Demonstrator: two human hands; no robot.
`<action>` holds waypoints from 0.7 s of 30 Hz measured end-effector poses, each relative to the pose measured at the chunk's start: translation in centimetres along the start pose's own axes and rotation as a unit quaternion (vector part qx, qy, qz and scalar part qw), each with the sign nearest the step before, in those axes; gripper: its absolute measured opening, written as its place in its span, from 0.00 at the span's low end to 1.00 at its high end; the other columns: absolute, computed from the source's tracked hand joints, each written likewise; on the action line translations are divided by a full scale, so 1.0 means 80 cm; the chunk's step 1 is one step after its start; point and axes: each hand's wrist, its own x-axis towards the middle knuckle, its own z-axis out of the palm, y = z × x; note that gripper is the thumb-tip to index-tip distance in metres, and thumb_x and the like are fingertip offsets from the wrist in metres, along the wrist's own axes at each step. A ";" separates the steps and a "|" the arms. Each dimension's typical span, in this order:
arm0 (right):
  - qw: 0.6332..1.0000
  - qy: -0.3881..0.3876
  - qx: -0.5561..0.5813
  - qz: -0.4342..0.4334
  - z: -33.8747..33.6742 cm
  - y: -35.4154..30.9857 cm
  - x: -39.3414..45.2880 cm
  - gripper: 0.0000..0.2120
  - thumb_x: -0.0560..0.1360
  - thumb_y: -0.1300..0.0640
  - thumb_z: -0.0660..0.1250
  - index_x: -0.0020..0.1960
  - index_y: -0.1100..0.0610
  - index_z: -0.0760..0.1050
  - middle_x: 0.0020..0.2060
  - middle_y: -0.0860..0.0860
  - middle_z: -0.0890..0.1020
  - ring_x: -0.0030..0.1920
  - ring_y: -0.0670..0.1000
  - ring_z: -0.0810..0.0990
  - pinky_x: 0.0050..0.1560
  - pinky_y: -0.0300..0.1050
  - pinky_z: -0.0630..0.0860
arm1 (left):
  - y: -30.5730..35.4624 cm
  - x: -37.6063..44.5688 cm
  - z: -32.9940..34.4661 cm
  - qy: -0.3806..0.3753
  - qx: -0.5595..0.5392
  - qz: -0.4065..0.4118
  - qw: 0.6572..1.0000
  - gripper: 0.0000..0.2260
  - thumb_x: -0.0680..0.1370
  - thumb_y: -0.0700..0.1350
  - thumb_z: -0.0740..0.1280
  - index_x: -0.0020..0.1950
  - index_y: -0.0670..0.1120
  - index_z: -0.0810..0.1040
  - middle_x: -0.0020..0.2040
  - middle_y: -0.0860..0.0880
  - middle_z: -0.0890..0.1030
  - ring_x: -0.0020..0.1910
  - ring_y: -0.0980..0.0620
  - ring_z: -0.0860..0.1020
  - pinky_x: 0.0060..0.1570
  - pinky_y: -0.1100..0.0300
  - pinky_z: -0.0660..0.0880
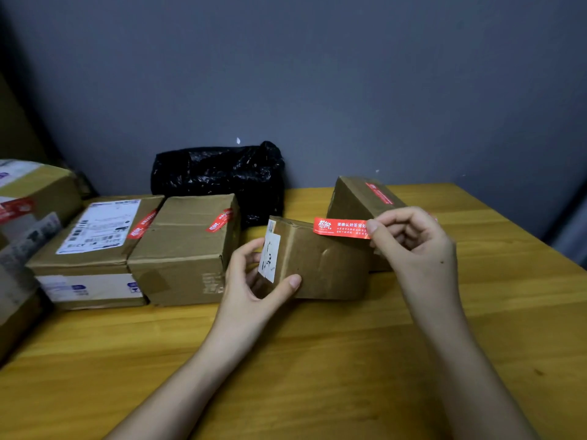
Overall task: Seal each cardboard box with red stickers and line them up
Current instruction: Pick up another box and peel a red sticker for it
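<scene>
Red sticker pinched at its right end by the right hand, small cardboard box gripped at its left end by the left hand, held mid-table, two stickered boxes lined along the left edge, black bag at the back edge

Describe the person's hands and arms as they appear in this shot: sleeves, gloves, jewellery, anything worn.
Both arms are bare up to the bottom edge of the picture; no sleeve shows. The left hand and the right hand wear no gloves, and no ring, watch or bracelet shows on fingers or wrists. The fingernails that show are short and unpainted. A few small dark marks dot the right hand and forearm.
</scene>
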 end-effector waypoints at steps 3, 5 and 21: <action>1.000 -0.001 -0.005 -0.009 0.001 -0.003 -0.001 0.03 0.73 0.63 0.71 0.42 0.57 0.78 0.35 0.50 0.80 0.37 0.47 0.78 0.39 0.38 0.76 | -0.001 0.000 -0.001 0.002 0.000 0.001 1.000 0.29 0.61 0.57 0.76 0.60 0.63 0.71 0.63 0.48 0.70 0.63 0.52 0.75 0.66 0.48 0.70; 1.000 0.000 -0.009 -0.015 0.000 -0.003 -0.002 0.02 0.73 0.63 0.71 0.43 0.57 0.78 0.36 0.51 0.80 0.38 0.50 0.79 0.40 0.40 0.77 | -0.001 0.001 -0.001 0.002 -0.001 0.003 1.000 0.29 0.61 0.57 0.76 0.60 0.63 0.71 0.62 0.48 0.71 0.63 0.52 0.75 0.66 0.48 0.70; 0.999 0.024 0.032 -0.012 -0.005 0.004 0.003 0.02 0.75 0.63 0.68 0.45 0.61 0.78 0.34 0.60 0.79 0.34 0.47 0.76 0.36 0.36 0.74 | 0.013 -0.004 -0.004 -0.075 -0.023 -0.030 0.996 0.39 0.58 0.56 0.73 0.67 0.60 0.62 0.62 0.53 0.71 0.59 0.63 0.76 0.57 0.69 0.73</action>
